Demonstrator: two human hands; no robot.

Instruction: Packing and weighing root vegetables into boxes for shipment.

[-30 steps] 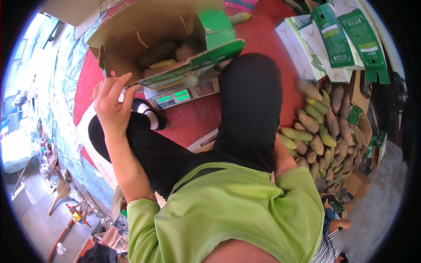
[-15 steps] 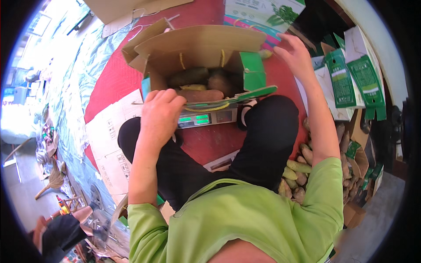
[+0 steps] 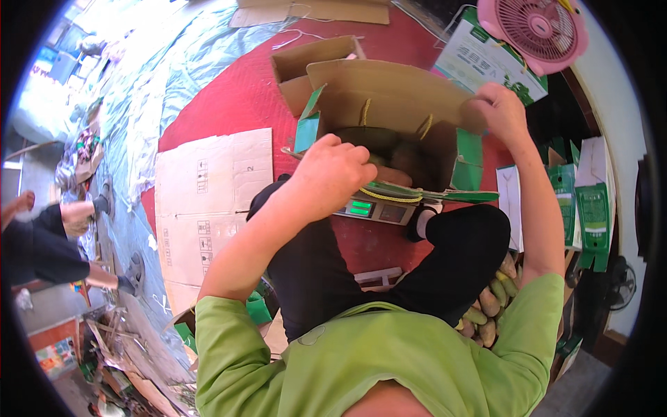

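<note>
An open cardboard box (image 3: pixel 389 83) with green outer flaps and yellow cord handles stands on a scale (image 3: pixel 392 213) with a lit green display, in front of my knees. Inside lie several dark and reddish root vegetables (image 3: pixel 394 175), partly in shadow. My left hand (image 3: pixel 332 170) is curled on the box's near left edge, knuckles up, its fingertips mostly hidden. At the far right corner my right hand (image 3: pixel 501 115) has its bent fingers at the raised flap's edge, slightly blurred.
A flattened cardboard sheet (image 3: pixel 212 201) lies left on the red floor covering. Loose root vegetables (image 3: pixel 490 302) are heaped by my right knee. White-and-green cartons (image 3: pixel 593 215) stand right; a pink fan (image 3: pixel 538 28) sits far right. Another person's legs (image 3: pixel 52 243) show at left.
The view has swung left, so the box appears farther right. My right hand's spread fingers have bent in at the far flap. My left hand stays at the near left edge.
</note>
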